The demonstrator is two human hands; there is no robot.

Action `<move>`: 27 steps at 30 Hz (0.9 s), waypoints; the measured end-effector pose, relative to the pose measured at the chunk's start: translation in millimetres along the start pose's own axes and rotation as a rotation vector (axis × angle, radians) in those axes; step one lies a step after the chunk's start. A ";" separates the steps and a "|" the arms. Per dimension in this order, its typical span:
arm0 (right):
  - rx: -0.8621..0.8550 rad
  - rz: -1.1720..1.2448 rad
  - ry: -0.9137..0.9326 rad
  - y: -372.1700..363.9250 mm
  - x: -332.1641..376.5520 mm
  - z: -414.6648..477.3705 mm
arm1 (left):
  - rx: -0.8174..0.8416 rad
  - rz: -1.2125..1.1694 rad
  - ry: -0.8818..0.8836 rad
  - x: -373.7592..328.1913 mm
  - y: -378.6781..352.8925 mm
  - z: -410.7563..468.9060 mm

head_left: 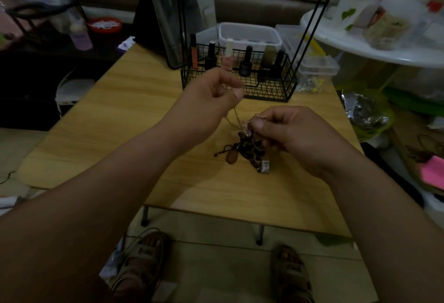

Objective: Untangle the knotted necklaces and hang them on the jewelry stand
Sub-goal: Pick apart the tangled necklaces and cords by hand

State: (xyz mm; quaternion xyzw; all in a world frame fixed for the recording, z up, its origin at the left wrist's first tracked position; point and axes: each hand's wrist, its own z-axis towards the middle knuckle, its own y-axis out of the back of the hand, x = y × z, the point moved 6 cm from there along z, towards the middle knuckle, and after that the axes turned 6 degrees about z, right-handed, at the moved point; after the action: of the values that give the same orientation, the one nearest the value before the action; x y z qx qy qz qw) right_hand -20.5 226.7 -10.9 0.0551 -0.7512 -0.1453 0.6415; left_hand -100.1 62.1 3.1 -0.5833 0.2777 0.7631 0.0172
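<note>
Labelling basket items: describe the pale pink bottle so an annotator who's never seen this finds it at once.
On the wooden table, a black wire basket stands at the far side. The bottle stands upright in it, left of centre. It alone is pale pink with a tall white cap; the bottles beside it are dark with black caps.

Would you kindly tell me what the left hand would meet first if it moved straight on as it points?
Probably the black wire basket just beyond the left hand, which pinches a thin chain; depth is unclear from this view.
</note>
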 end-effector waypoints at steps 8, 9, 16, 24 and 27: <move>-0.007 0.177 -0.031 1.9 -5.4 5.4 | 0.235 0.243 0.006 8.3 -15.8 -8.9; -0.007 0.194 -0.027 2.3 -4.4 5.5 | 0.302 0.209 0.006 6.5 -19.6 -11.5; -0.055 0.207 -0.056 4.1 -5.2 4.8 | 0.338 0.179 0.022 6.0 -23.7 -13.0; -0.304 -0.187 0.101 16.6 7.1 -7.3 | 0.327 0.177 0.027 9.2 -23.0 -9.8; -0.188 -0.184 0.094 6.0 7.7 -10.4 | 0.294 0.177 0.017 8.4 -21.4 -8.7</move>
State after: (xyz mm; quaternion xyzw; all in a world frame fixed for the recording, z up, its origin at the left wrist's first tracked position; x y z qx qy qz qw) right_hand -11.0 228.7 -0.5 0.0700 -0.6951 -0.2705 0.6624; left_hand -87.6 73.8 -14.5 -0.5544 0.4367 0.7077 0.0329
